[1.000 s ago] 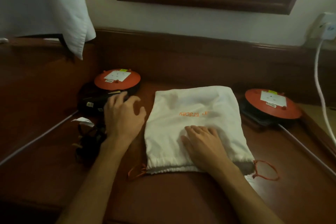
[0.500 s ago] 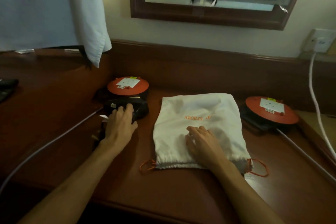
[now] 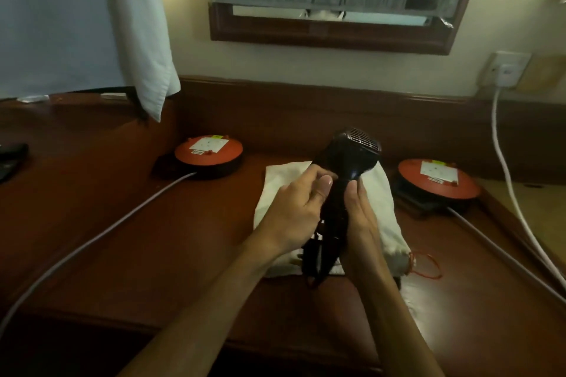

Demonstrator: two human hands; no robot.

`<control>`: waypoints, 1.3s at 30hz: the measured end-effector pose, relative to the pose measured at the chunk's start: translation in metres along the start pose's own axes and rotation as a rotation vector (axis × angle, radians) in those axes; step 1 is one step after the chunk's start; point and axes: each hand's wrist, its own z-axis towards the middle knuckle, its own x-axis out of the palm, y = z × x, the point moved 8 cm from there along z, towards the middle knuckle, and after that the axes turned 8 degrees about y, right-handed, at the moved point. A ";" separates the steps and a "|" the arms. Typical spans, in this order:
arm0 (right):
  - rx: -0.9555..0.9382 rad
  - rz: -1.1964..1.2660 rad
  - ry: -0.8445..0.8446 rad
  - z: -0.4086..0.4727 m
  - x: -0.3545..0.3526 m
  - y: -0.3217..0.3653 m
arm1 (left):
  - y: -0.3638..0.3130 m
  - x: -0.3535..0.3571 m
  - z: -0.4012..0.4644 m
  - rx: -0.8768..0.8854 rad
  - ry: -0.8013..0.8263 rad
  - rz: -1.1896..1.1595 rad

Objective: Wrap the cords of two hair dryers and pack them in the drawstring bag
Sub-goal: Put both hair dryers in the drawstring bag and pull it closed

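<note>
A black hair dryer (image 3: 349,156) is held upright above the white drawstring bag (image 3: 379,202), its rear grille facing up and away. My left hand (image 3: 294,214) grips the handle from the left, thumb across its front. My right hand (image 3: 361,223) lies against the handle's right side with fingers straight; its thumb is hidden. The dryer's black cord (image 3: 315,257) hangs in a bunch below the handle, between my wrists. The bag lies flat on the wooden desk, its orange drawstring (image 3: 425,263) looped at the near right corner. A second hair dryer is not visible.
Two orange-topped cable reels stand on the desk (image 3: 153,269), one at back left (image 3: 208,151) and one at right (image 3: 438,179), each trailing a grey cable (image 3: 92,242) toward me. A white cable (image 3: 505,174) drops from a wall socket (image 3: 508,69). A white towel (image 3: 147,40) hangs at upper left.
My left hand has lifted the hair dryer from beside the left reel and brought it over the bag. My right hand left the bag and came up against the handle.
</note>
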 end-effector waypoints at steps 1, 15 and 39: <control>0.005 -0.007 -0.005 -0.005 -0.009 0.008 | -0.001 0.008 0.000 0.009 0.064 -0.016; 0.114 -0.223 0.117 -0.059 -0.076 0.056 | 0.088 0.034 -0.009 -0.165 0.277 0.721; 0.341 -1.234 0.536 -0.047 -0.026 -0.003 | 0.011 -0.038 0.023 0.124 -0.123 0.142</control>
